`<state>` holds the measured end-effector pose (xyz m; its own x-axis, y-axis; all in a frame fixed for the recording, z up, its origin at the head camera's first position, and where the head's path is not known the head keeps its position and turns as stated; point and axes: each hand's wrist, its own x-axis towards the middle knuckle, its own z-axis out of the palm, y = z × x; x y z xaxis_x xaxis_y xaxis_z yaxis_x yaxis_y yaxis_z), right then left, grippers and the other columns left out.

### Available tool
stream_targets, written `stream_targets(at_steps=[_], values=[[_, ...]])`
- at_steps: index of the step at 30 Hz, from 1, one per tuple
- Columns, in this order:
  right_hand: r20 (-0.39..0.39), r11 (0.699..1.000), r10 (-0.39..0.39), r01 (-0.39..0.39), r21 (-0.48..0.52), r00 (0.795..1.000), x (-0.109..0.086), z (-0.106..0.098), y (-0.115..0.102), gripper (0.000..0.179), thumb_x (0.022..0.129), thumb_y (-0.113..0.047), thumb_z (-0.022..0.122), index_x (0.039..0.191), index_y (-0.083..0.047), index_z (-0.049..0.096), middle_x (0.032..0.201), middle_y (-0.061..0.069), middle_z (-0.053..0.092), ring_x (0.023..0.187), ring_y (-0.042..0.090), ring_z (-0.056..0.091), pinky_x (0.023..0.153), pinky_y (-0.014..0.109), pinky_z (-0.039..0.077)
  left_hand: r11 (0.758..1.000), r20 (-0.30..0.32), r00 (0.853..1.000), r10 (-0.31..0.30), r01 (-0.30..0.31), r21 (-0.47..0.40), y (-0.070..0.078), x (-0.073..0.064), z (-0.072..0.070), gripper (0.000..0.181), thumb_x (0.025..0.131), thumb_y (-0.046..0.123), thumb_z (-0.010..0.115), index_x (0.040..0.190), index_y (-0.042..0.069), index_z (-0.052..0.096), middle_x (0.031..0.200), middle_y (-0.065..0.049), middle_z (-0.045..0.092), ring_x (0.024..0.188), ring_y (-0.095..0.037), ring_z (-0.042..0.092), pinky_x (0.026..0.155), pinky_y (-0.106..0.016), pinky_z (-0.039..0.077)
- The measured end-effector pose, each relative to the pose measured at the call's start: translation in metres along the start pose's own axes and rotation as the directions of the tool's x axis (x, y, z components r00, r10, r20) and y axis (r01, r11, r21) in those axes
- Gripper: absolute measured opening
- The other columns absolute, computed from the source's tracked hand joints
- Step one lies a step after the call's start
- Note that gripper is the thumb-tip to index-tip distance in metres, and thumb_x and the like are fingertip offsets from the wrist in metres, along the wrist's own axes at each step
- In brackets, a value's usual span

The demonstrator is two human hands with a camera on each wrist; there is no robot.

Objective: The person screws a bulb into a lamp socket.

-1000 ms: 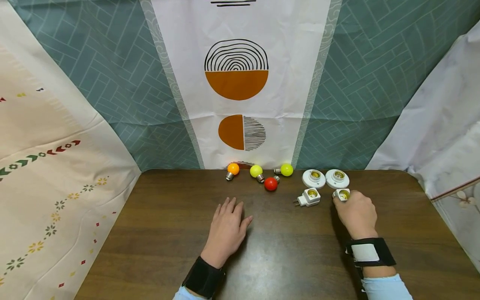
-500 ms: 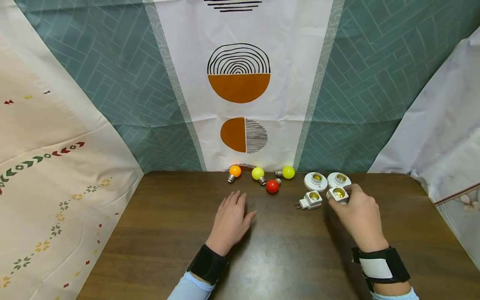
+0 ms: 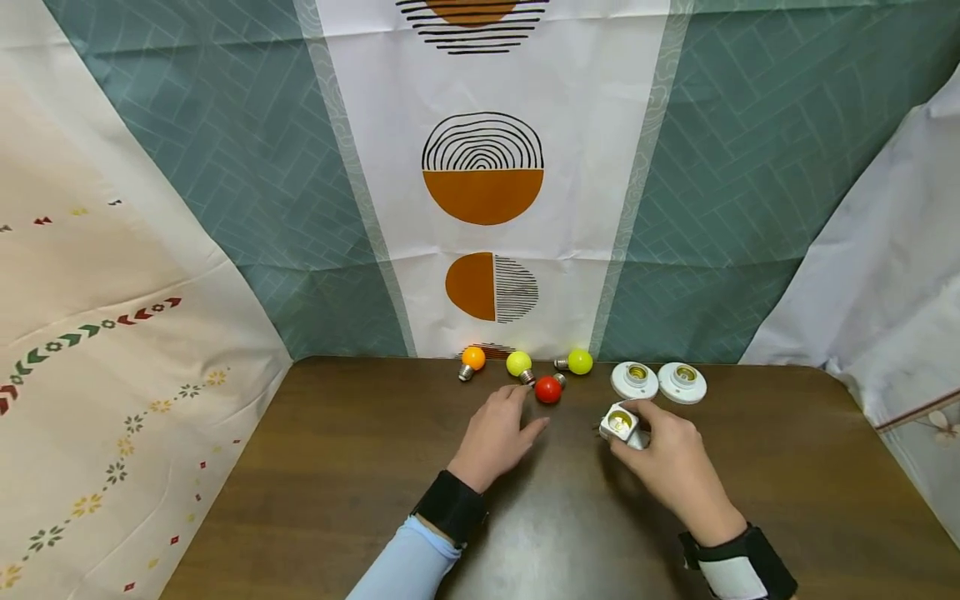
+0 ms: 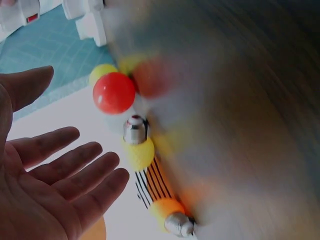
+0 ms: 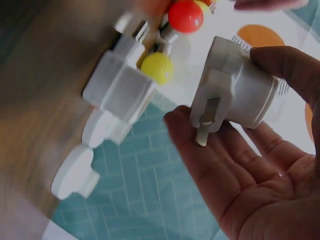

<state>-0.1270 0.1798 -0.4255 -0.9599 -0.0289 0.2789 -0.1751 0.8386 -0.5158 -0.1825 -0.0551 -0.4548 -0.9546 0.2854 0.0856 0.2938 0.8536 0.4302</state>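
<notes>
My right hand [image 3: 667,454] holds a white plug-in lamp socket [image 5: 240,85] between thumb and fingers, its metal prongs showing in the right wrist view. A second white plug-in socket [image 5: 117,85] lies on the table close by, mostly hidden in the head view. My left hand [image 3: 495,437] is over the table with its fingers extended, holding nothing. Nearest to it are a red bulb [image 3: 548,389] and a yellow-green bulb [image 3: 518,363]. In the left wrist view, that hand's palm [image 4: 45,200] is bare, and the red bulb [image 4: 114,93] lies beyond the fingertips.
An orange bulb [image 3: 472,358] and another yellow-green bulb [image 3: 580,361] lie along the back edge of the brown table [image 3: 315,475]. Two round white lamp bases [image 3: 634,381] stand side by side at the back right. A patterned curtain [image 3: 480,192] hangs behind the table.
My right hand has picked up its plug-in socket and carried it left, across to the other one. My left hand has moved forward and right, closer to the bulbs.
</notes>
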Motion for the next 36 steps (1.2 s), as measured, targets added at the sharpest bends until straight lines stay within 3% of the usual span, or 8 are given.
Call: stream_targets(at_steps=[9, 15, 26, 36], values=[[0.072, 1.000, -0.004, 0.004, 0.007, 0.997, -0.007, 0.013, -0.007, 0.044, 0.070, -0.027, 0.078, 0.110, -0.014, 0.063, 0.095, 0.006, 0.068, 0.079, 0.016, 0.061, 0.063, 0.032, 0.048, 0.999, 0.007, 0.999, 0.044, -0.043, -0.028, 0.011, 0.021, 0.021, 0.067, 0.084, 0.051, 0.062, 0.138, 0.015, 0.044, 0.145, -0.010, 0.039, 0.132, -0.024, 0.039, 0.103, -0.039, 0.043], [0.067, 1.000, -0.001, 0.001, -0.005, 0.998, -0.010, 0.018, -0.005, 0.046, 0.070, -0.027, 0.079, 0.110, -0.011, 0.064, 0.097, 0.007, 0.069, 0.080, 0.016, 0.062, 0.063, 0.032, 0.048, 0.997, 0.019, 0.998, 0.062, -0.063, 0.040, 0.012, 0.030, 0.029, 0.069, 0.085, 0.049, 0.061, 0.142, 0.018, 0.039, 0.146, -0.008, 0.038, 0.134, -0.025, 0.037, 0.103, -0.041, 0.043], [0.056, 1.000, -0.009, 0.010, -0.018, 0.998, -0.007, 0.022, -0.001, 0.042, 0.070, -0.031, 0.079, 0.106, -0.012, 0.067, 0.092, 0.005, 0.070, 0.083, 0.019, 0.064, 0.067, 0.037, 0.050, 0.970, 0.035, 0.991, 0.130, -0.135, 0.201, 0.018, 0.031, 0.034, 0.060, 0.088, 0.042, 0.061, 0.142, 0.026, 0.040, 0.144, -0.007, 0.041, 0.133, -0.028, 0.041, 0.099, -0.041, 0.046], [0.109, 1.000, 0.028, -0.026, -0.016, 0.994, -0.002, 0.025, -0.002, 0.048, 0.072, -0.039, 0.078, 0.107, -0.007, 0.068, 0.093, 0.007, 0.071, 0.081, 0.019, 0.064, 0.069, 0.040, 0.053, 0.974, 0.039, 0.985, 0.167, -0.171, 0.147, 0.011, 0.021, 0.032, 0.050, 0.087, 0.035, 0.065, 0.134, 0.023, 0.052, 0.141, -0.009, 0.044, 0.126, -0.024, 0.048, 0.103, -0.035, 0.043]])
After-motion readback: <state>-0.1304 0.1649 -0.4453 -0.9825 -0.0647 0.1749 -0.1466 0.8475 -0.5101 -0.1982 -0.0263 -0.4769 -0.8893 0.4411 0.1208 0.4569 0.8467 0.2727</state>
